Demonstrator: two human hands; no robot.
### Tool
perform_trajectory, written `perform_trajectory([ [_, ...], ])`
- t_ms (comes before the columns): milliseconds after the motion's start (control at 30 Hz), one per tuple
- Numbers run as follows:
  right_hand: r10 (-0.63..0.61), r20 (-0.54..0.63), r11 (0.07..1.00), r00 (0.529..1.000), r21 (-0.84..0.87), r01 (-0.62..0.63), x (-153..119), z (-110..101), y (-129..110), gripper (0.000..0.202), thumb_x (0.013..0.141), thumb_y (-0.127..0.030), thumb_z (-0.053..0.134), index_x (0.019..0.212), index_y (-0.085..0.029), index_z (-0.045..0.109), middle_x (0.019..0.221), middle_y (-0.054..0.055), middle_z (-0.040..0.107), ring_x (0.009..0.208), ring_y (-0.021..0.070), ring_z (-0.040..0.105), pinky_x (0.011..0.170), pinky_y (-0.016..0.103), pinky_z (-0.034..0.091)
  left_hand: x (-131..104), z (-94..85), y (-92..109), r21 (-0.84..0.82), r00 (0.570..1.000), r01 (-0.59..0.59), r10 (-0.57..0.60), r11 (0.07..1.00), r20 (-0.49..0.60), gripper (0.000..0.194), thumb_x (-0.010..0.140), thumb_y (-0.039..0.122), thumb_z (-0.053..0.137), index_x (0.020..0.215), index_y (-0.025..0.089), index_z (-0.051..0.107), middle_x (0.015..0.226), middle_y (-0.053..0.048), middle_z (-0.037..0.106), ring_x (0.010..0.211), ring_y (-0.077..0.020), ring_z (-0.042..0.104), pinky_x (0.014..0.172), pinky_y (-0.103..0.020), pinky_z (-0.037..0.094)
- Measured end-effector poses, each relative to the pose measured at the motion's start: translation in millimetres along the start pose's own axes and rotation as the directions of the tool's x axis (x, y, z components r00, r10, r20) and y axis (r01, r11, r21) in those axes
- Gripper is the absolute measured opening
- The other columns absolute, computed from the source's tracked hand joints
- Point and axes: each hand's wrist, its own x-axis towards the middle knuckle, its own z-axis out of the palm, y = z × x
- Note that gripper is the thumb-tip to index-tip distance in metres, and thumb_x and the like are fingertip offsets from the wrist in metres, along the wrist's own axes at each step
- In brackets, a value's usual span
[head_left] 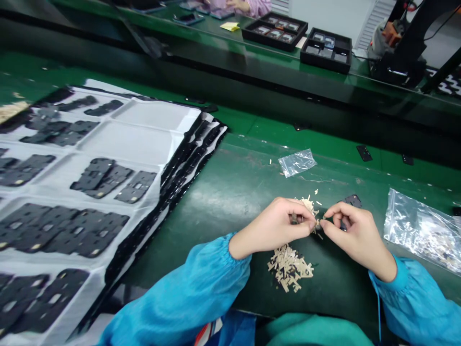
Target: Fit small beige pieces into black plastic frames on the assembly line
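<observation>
My left hand (pixel 275 226) and my right hand (pixel 355 230) meet fingertip to fingertip over the green mat (pixel 230 187), pinching a tiny dark part (pixel 317 224) between them. A heap of small beige strips (pixel 290 268) lies just below the hands, and a few more strips (pixel 309 203) are scattered above them. A flat black part (pixel 352 200) lies behind my right hand. Both forearms wear blue sleeves.
A stack of white trays (pixel 144 139) holding several flat black parts fills the left. A small clear bag (pixel 297 162) lies beyond the hands, a larger crinkled bag (pixel 423 229) at right. Black trays (pixel 275 30) sit on the far bench, where another person's hands show.
</observation>
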Motion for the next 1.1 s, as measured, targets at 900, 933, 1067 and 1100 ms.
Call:
perform_trajectory([
  [900, -0.038, -0.143, 0.983, 0.989, -0.183, 0.011, -8.4, 9.6, -5.0, 0.010, 0.089, -0.029, 0.065, 0.090, -0.023, 0.072, 0.067, -0.001, 0.064, 0.062, 0.0180, 0.060, 0.060, 0.030, 0.040, -7.3, 13.1, 0.4, 0.397, 0.955, -0.155, 0.239, 0.905, -0.174, 0.010, 0.086, 0.015, 0.064, 0.082, 0.020, 0.072, 0.083, -0.001, 0.077, 0.081, -0.0198, 0.063, 0.074, -0.034, 0.051],
  [933, -0.050, -0.144, 0.981, 0.988, -0.192, 0.021, -8.9, 9.5, -5.8, 0.010, 0.089, -0.029, 0.065, 0.088, -0.023, 0.072, 0.067, -0.001, 0.063, 0.063, 0.0181, 0.060, 0.060, 0.030, 0.040, -7.7, 13.3, -0.1, 0.406, 0.952, -0.154, 0.245, 0.901, -0.182, 0.010, 0.086, 0.015, 0.064, 0.083, 0.020, 0.072, 0.083, -0.001, 0.077, 0.082, -0.0198, 0.063, 0.075, -0.034, 0.051],
  [1067, -0.068, -0.050, 0.987, 0.996, -0.151, 0.060, -9.0, 10.8, -6.8, 0.016, 0.092, -0.026, 0.060, 0.087, -0.024, 0.075, 0.070, 0.000, 0.069, 0.065, 0.0180, 0.062, 0.063, 0.030, 0.043, -8.6, 15.1, -1.1, 0.446, 0.950, -0.155, 0.257, 0.881, -0.177, 0.011, 0.088, 0.016, 0.063, 0.084, 0.019, 0.072, 0.083, -0.002, 0.076, 0.081, -0.0200, 0.064, 0.075, -0.034, 0.051],
  [1100, -0.066, -0.040, 0.989, 0.997, -0.136, 0.060, -8.7, 11.4, -6.3, 0.017, 0.092, -0.026, 0.059, 0.088, -0.024, 0.076, 0.072, 0.000, 0.070, 0.065, 0.0182, 0.063, 0.063, 0.030, 0.043, -8.6, 15.7, -1.0, 0.453, 0.951, -0.158, 0.259, 0.877, -0.170, 0.011, 0.088, 0.015, 0.062, 0.084, 0.019, 0.072, 0.082, -0.002, 0.076, 0.081, -0.0200, 0.063, 0.074, -0.034, 0.051],
])
